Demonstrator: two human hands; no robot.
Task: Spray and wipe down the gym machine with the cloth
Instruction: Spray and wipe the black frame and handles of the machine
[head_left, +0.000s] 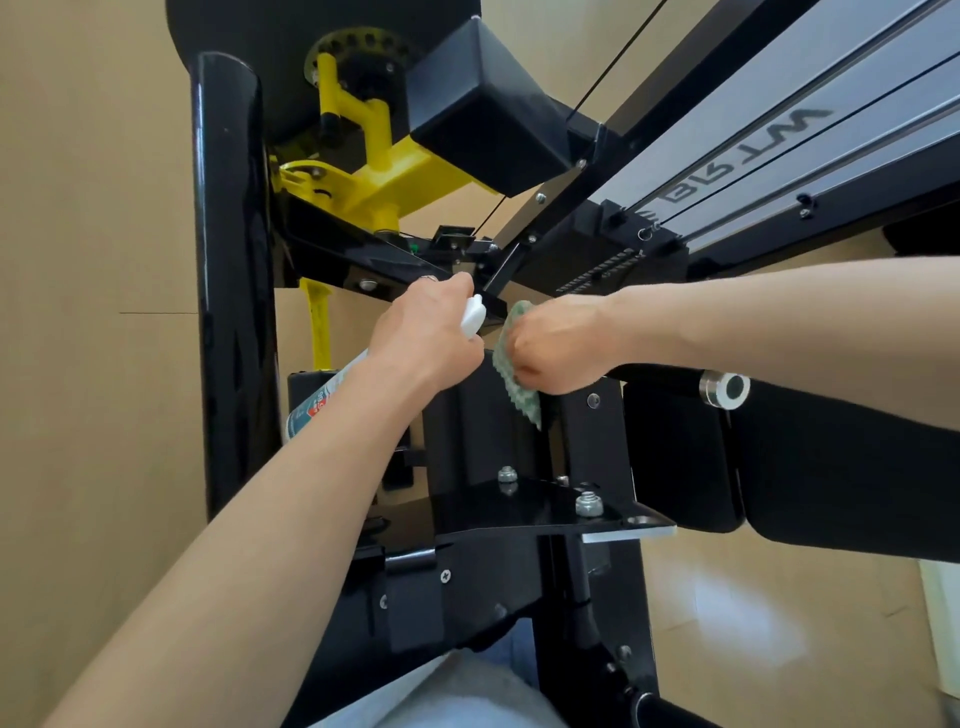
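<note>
In the head view, the left hand (423, 332) has its grip closed around the spray bottle (332, 387), whose white nozzle (474, 314) points toward the black gym machine (519, 499). Just beside it, the right hand (556, 348) holds the green cloth (514, 374) in curled fingers and presses it on a black frame part, below the yellow bracket (374, 166).

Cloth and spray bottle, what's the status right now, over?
Left hand grips spray bottle. Right hand holds green cloth against black machine frame. Nothing in the way.
</note>
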